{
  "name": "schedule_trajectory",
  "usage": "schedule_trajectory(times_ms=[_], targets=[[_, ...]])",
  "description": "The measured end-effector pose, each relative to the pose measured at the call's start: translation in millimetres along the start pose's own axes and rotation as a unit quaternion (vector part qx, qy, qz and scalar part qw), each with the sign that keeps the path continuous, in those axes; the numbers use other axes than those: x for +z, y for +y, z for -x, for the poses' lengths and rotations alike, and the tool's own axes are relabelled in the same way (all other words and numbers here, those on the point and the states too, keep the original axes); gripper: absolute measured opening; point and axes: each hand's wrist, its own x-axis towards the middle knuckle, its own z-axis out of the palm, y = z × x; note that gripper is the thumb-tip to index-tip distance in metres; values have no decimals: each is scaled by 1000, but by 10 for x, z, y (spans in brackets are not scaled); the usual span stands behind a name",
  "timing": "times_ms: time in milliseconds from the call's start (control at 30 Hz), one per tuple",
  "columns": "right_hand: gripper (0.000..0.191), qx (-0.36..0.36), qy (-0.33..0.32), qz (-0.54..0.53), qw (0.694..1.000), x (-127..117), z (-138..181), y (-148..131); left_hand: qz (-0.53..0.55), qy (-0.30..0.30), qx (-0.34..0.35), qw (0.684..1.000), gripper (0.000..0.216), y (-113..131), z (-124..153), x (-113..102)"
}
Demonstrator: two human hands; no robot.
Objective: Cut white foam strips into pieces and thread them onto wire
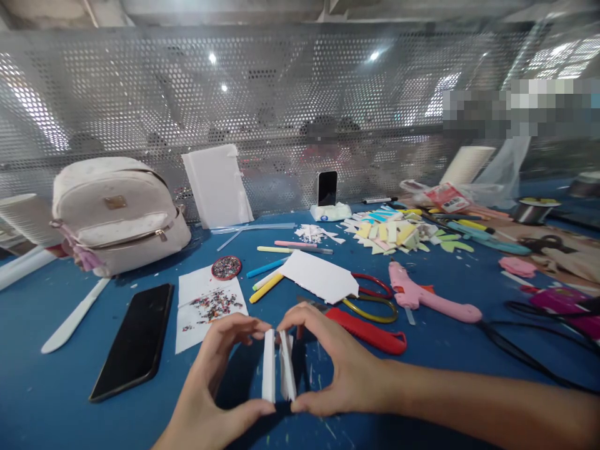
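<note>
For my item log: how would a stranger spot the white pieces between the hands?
On the blue table, look to the near edge, where the left hand and right hand meet. Between their fingers stand two small white strips, on edge, side by side. Unlike the larger white sheet lying flat just behind, they are upright and held.

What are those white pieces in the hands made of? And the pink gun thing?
White pieces: probably foam board. They look matte, with thick flat edges, and stand stiff between the left hand and right hand. Pink glue gun: likely hard plastic, smooth with a slight sheen.
</note>
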Motion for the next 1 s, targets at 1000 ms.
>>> schedule_trajectory(times_ms=[1000], targets=[[50,-27,-6,-178,984,-15,-110,6,-68,-3,42,997,65,51,43,205]])
